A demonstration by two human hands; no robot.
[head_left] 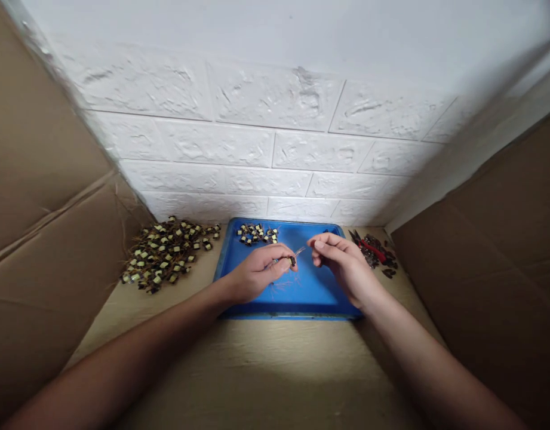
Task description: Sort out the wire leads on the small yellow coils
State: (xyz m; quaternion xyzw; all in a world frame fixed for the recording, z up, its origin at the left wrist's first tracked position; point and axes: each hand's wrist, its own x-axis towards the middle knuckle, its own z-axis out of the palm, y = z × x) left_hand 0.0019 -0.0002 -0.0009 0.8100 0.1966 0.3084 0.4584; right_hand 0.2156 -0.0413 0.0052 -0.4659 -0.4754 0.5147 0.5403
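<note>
Over the middle of a blue tray (248, 312), my left hand (259, 272) is closed on a small dark component (293, 261), and thin copper-coloured wires (300, 251) stick out from it up and to the right. Just right of the wire ends is my right hand (340, 257), with thumb and index finger pressed together; whether a wire lies between them is too small to tell. Several black-and-yellow components (257, 234) lie at the tray's back left. Loose wire bits (281, 288) rest on the tray floor below my left hand.
A large pile of black-and-yellow components (165, 251) is on the table (257, 370) left of the tray. Right of it are red-handled pliers (372, 249) among small dark pieces (389, 273). Cardboard panels (42, 239) stand on both sides; a white brick-patterned wall (243, 143) is behind.
</note>
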